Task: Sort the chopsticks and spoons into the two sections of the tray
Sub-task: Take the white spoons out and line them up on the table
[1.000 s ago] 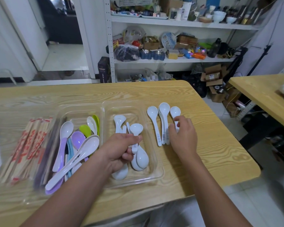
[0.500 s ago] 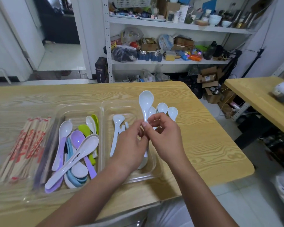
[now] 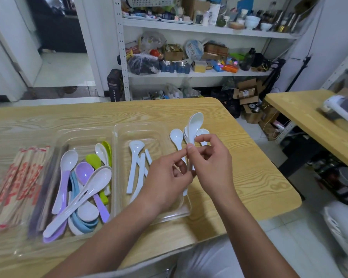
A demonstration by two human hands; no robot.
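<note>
Holding a white spoon (image 3: 195, 125) upright above the table (image 3: 249, 167), both hands meet at its handle: the right hand (image 3: 213, 165) pinches the handle between thumb and forefinger, and the left hand (image 3: 167, 177) grips it lower down with its fingertips. The bowl of the spoon points up and away from the person. Just behind it, more white spoons (image 3: 176, 137) lie on the table, right of the clear tray (image 3: 115, 135). The tray's right section holds a few white spoons (image 3: 136, 167); its left section holds a heap of purple, green, blue and white spoons (image 3: 84, 183). Wrapped chopsticks (image 3: 18, 181) lie in a bundle on the table, just left of the tray. Cluttered shelves (image 3: 199, 29) stand beyond the table.
</note>
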